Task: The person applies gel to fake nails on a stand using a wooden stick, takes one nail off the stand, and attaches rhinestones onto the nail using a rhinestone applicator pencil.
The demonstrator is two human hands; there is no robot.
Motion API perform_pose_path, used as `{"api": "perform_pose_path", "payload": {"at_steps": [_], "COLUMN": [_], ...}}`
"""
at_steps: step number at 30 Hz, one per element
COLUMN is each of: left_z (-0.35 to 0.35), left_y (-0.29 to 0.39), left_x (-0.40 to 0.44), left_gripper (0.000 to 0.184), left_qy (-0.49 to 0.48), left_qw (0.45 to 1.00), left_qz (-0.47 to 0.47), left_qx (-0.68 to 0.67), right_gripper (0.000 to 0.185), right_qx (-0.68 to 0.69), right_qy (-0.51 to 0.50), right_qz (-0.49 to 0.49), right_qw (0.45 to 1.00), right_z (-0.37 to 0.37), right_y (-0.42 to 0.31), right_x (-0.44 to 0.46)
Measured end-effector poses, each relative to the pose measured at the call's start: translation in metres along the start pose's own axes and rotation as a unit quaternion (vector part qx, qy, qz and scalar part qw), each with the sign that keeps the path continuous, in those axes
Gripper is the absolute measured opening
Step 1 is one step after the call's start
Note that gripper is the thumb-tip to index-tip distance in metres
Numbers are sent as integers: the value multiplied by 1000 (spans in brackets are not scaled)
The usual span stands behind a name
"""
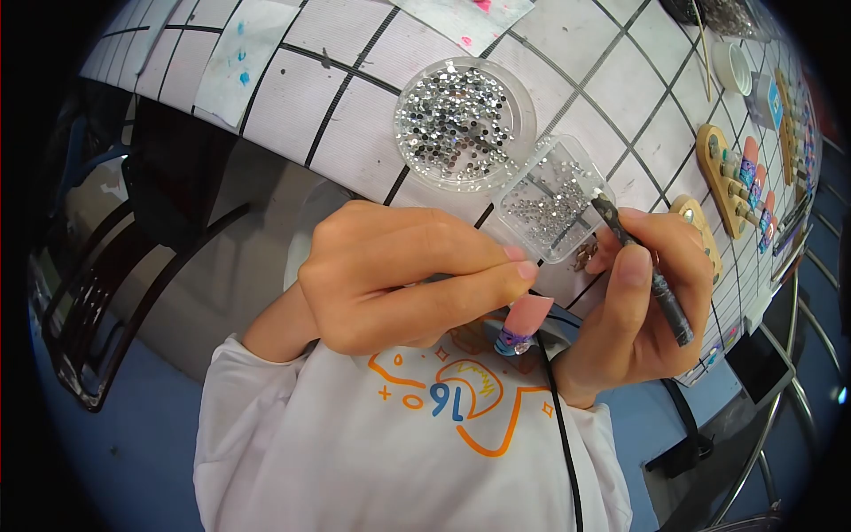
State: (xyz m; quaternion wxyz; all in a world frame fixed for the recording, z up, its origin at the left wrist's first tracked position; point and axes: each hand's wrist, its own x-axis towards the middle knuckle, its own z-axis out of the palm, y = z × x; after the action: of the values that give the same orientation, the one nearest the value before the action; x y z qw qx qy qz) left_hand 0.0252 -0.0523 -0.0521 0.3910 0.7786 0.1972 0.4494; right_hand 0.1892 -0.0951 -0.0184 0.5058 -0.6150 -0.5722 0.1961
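Rhinestones [448,115], tiny, round and silvery, lie heaped in a shallow round dish of clear plastic [526,106] on the white, black-gridded counter [288,102], and more are scattered in a square box of clear plastic [558,152] just beside it. We see the left hand [399,275] with its thumb and index finger drawn together in a pinch, no gap showing; whether a stone sits between the tips, we cannot tell. Just below them is a pink artificial nail with a purple-and-blue patterned end [525,324], in front of the white shirt (its support is hidden, though we take it to be gripped by this hand). The right hand [638,310] has its fingers closed around a slim, dark, worn stick [671,309], its tip at the box's right side.

Our main worry is the nail: with no counter beneath it, a loosened grip could drop it into the lap. A careless twist of the wrist might brush its patterned end against the thin black cord [567,443] close by. Pressing the stick against the light box could tip it, spilling stones across the cloth.
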Motion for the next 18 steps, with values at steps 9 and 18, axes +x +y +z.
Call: {"api": "perform_pose_path", "payload": {"at_steps": [9, 18], "left_z": [3, 3], "left_y": [0, 1], "left_x": [0, 1], "left_gripper": [25, 24], "left_qy": [32, 32], "left_qw": [999, 999], "left_qz": [9, 5], "left_qx": [2, 23], "right_gripper": [23, 10], "right_qx": [125, 208], "right_qy": [-48, -57], "right_qz": [-193, -184], "right_qw": [972, 959], "right_z": [-11, -8], "right_y": [5, 0], "right_x": [-3, -9]}}
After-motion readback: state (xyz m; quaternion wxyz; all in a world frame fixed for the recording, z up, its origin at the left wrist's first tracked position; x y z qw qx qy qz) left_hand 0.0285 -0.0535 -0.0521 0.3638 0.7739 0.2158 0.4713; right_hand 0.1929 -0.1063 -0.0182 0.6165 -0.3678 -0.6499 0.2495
